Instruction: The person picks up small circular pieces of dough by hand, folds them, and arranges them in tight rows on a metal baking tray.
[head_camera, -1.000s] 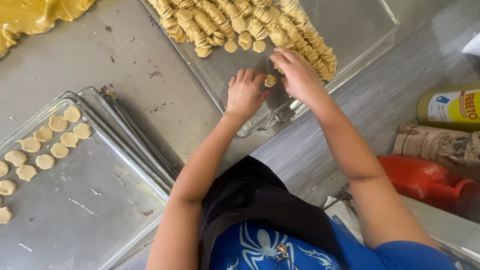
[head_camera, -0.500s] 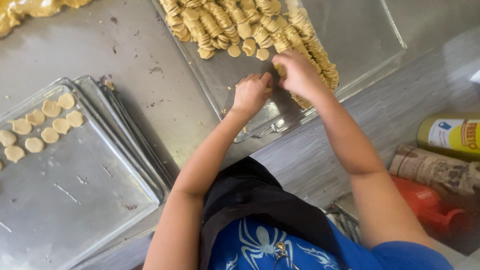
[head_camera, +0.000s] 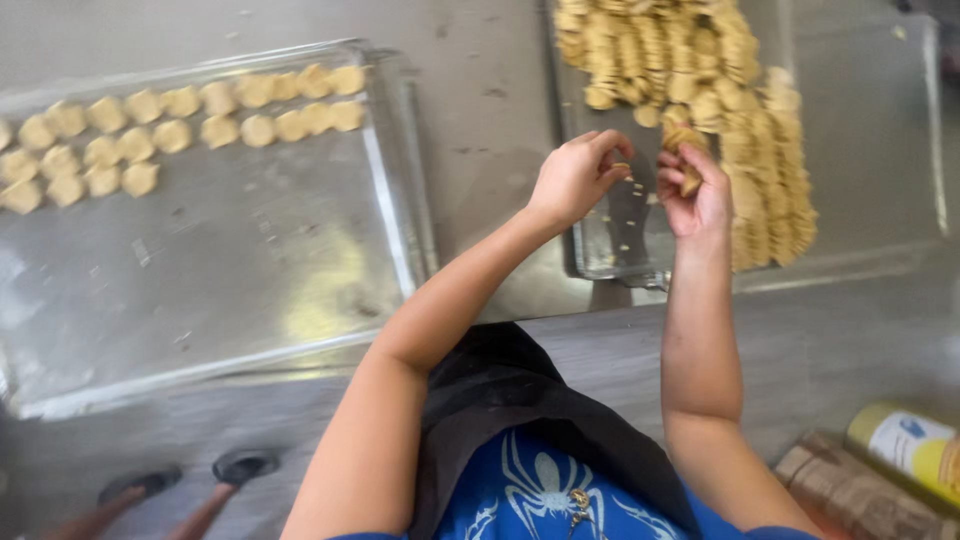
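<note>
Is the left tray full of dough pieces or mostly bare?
Mostly bare: the left tray carries dough rounds only along its far edge.

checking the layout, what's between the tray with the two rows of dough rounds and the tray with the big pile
In the head view, a bare strip of grey metal table separates the left tray from the piled tray; the left hand hovers at the piled tray's edge.
</note>
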